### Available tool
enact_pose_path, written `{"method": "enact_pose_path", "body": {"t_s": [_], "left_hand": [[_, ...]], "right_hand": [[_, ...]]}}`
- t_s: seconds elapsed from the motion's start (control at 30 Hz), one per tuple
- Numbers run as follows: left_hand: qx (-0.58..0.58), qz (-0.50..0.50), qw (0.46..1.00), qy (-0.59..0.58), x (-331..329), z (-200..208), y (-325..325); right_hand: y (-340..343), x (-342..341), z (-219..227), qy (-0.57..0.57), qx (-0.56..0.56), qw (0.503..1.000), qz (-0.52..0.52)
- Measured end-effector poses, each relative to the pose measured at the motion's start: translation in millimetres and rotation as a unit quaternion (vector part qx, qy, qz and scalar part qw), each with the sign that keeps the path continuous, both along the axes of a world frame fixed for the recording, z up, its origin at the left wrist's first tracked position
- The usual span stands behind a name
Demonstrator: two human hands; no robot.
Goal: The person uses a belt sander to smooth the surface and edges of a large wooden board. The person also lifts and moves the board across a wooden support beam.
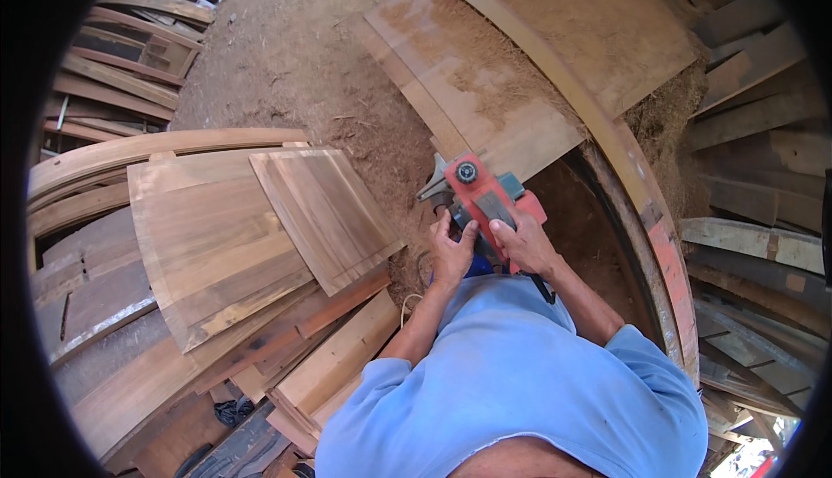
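Observation:
A red electric planer (482, 188) with a round black knob on its front is held close to my body, tilted up. A grey metal bracket (435, 180) sticks out from its left side. My right hand (527, 244) is closed around the planer's rear body, its thumb lying along the top. At the near left side of the tool, my left hand (452, 251) grips its edge with thumb and fingers. Parts of the fingers are hidden behind the tool. Just beyond the planer lies a wide pale wood panel (542, 150), covered in shavings farther back.
A long wooden beam (563, 71) runs past the panel on the right. To my left, two wood panels (325, 209) lie on stacked boards (173, 339). Timber piles (754, 114) stand along the right side. Sawdust covers the floor (277, 53). A pale cord (407, 306) hangs near my left forearm.

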State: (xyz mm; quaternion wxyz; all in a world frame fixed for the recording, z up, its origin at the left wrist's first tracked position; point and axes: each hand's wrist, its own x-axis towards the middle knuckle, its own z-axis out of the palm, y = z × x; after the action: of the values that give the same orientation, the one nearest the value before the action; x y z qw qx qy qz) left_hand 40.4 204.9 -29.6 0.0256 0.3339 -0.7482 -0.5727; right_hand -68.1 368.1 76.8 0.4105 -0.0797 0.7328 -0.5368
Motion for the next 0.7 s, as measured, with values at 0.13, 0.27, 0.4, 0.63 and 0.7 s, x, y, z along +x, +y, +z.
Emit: {"method": "enact_pose_path", "body": {"t_s": [0.13, 0.27, 0.4, 0.63, 0.7], "left_hand": [[0.019, 0.003, 1.000, 0.018, 3.8, -2.5, -1.1], [-0.007, 0.008, 1.000, 0.021, -13.9, -8.2, -17.3], [0.028, 0.018, 0.998, 0.055, -44.6, -9.7, -51.6], [0.014, 0.035, 0.997, 0.070, -109.9, -11.5, -120.0], [0.041, 0.041, 0.995, 0.083, -129.4, -13.4, -145.0]], "right_hand": [[0.8, 6.8, -14.7, 0.018, -0.007, 1.000, -0.016], [-15.5, -7.4, -25.8, 0.003, 0.009, 1.000, -0.009], [-50.1, -36.1, -31.5, 0.053, 0.010, 0.999, 0.005], [-125.6, -98.8, -37.1, 0.078, -0.022, 0.997, 0.000], [-148.7, -118.6, -35.3, 0.087, -0.010, 0.996, 0.007]]}}
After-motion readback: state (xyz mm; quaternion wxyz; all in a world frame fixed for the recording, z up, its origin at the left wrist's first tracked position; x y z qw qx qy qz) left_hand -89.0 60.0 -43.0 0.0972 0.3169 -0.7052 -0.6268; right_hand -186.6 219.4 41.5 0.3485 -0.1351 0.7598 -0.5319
